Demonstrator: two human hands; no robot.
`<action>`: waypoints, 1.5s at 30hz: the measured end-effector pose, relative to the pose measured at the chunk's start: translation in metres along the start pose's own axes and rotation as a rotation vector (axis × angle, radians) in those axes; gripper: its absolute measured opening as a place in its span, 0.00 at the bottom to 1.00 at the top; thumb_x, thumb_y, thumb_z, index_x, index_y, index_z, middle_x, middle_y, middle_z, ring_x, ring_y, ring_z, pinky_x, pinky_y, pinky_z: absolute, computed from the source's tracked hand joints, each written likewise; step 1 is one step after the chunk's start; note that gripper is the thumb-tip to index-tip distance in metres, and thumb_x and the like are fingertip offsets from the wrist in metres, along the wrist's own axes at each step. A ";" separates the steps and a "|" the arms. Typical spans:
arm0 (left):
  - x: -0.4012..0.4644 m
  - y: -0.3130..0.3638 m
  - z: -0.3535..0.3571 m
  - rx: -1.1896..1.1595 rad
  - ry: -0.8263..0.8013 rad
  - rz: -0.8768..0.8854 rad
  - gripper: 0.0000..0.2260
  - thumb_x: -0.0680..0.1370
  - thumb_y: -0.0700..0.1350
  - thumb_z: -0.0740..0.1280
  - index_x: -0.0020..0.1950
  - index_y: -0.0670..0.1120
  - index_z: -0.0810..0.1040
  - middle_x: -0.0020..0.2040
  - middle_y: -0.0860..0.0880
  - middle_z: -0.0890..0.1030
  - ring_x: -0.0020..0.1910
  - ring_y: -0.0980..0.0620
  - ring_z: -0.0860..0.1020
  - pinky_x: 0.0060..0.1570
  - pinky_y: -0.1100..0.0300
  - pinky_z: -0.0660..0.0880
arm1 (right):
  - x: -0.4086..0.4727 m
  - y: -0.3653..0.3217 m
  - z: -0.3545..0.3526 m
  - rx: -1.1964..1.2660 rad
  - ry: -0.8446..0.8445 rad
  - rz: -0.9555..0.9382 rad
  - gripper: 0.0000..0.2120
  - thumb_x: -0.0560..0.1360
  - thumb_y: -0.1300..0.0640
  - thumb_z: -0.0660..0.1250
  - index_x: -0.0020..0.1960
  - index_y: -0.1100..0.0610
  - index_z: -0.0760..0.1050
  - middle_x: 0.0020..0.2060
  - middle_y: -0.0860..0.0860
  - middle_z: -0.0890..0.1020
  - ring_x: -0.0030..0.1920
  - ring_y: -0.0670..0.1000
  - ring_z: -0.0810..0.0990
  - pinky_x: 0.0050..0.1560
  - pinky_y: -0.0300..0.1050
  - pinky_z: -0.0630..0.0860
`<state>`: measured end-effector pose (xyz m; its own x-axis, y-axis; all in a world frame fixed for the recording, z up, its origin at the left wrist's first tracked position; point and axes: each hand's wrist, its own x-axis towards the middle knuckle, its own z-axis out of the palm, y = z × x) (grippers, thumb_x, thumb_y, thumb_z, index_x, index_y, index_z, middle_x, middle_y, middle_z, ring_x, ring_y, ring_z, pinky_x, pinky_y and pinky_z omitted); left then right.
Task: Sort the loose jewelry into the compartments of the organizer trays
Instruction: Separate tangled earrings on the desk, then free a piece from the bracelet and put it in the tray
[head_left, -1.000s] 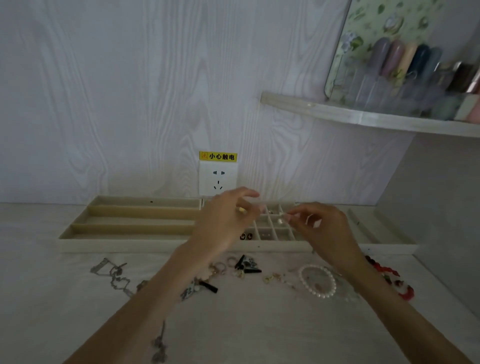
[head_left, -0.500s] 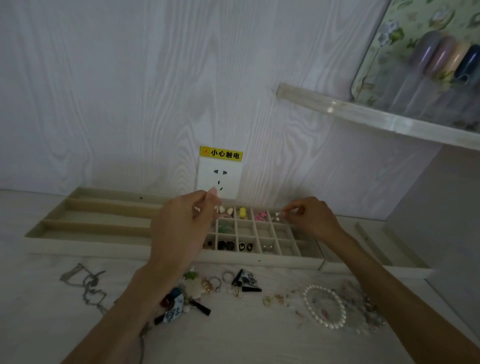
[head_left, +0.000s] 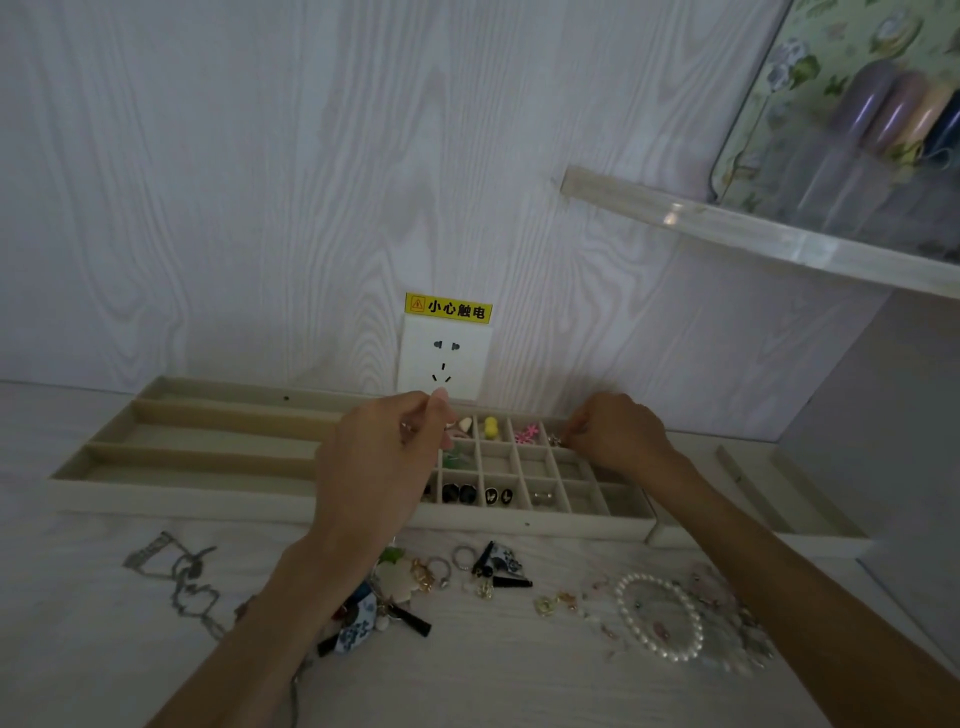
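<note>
The right hand (head_left: 618, 434) has its fingers (head_left: 574, 428) pinched on a small earring (head_left: 555, 440) over the back row of the tray (head_left: 519, 519), beside a pink piece (head_left: 525, 433). The left hand (head_left: 379, 457) hovers over the tray's middle, fingers curled round a small silvery piece (head_left: 407, 427). Loose jewelry lies on the worktop (head_left: 519, 675) in front: a pearl bracelet (head_left: 660, 618), rings (head_left: 462, 556), a chain (head_left: 176, 577)

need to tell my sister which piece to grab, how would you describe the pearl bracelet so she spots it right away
Start at the gridded organizer tray below the wall socket, then look at the tabletop in front of its right end. The pearl bracelet lies flat there, just inside the right forearm. It is the only closed ring of round white beads; the pieces to its left are small rings and charms.
</note>
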<state>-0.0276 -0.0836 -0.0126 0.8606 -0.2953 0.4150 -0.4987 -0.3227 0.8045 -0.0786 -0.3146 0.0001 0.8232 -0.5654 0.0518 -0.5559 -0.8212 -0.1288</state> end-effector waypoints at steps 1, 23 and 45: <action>0.000 0.000 0.000 0.001 -0.001 0.006 0.14 0.79 0.57 0.59 0.42 0.56 0.82 0.32 0.61 0.81 0.29 0.61 0.78 0.32 0.62 0.73 | 0.001 -0.002 0.001 -0.029 0.011 0.003 0.09 0.72 0.52 0.67 0.49 0.54 0.82 0.49 0.51 0.83 0.49 0.51 0.80 0.48 0.43 0.75; -0.003 0.003 -0.001 -0.016 -0.032 0.041 0.14 0.79 0.56 0.59 0.44 0.56 0.83 0.30 0.60 0.80 0.27 0.63 0.77 0.28 0.67 0.67 | 0.006 0.015 -0.020 0.005 -0.282 -0.130 0.14 0.78 0.61 0.59 0.51 0.46 0.79 0.67 0.49 0.72 0.60 0.51 0.75 0.61 0.45 0.73; -0.004 0.006 -0.002 -0.041 -0.056 0.036 0.14 0.78 0.57 0.58 0.44 0.57 0.82 0.30 0.60 0.80 0.28 0.62 0.79 0.32 0.61 0.76 | 0.003 -0.002 -0.019 -0.022 -0.240 -0.109 0.17 0.77 0.63 0.55 0.57 0.47 0.78 0.67 0.50 0.71 0.56 0.50 0.76 0.44 0.39 0.71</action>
<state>-0.0335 -0.0823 -0.0082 0.8342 -0.3568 0.4206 -0.5238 -0.2739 0.8066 -0.0770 -0.3159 0.0194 0.8809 -0.4406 -0.1729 -0.4622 -0.8795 -0.1135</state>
